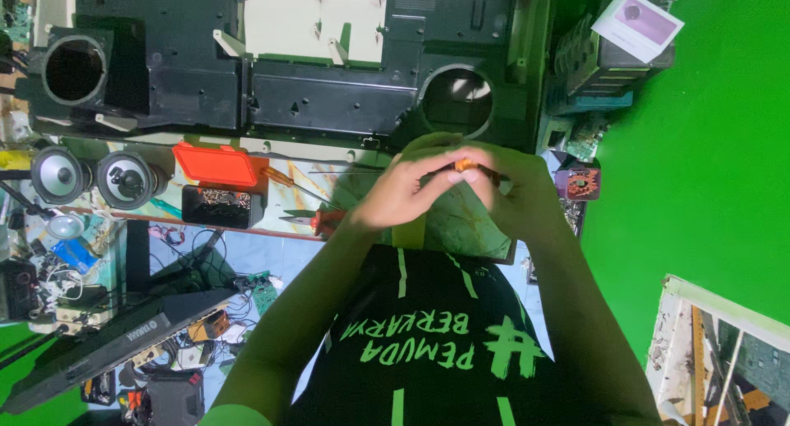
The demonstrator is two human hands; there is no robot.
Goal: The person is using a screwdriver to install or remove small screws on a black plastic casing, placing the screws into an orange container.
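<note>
Gripping an orange-handled tool (pixel 465 165) at frame centre: left hand (pixel 403 194) and right hand (pixel 514 197) pressed together around it, below the black casing (pixel 329 88), presumably for steadiness. Open red-lidded screw box (pixel 216 191) and screwdriver (pixel 288 181) lie left, within reach.

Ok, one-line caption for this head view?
Both hands, left hand and right hand, grip an orange-handled screwdriver below a black speaker housing.
</note>
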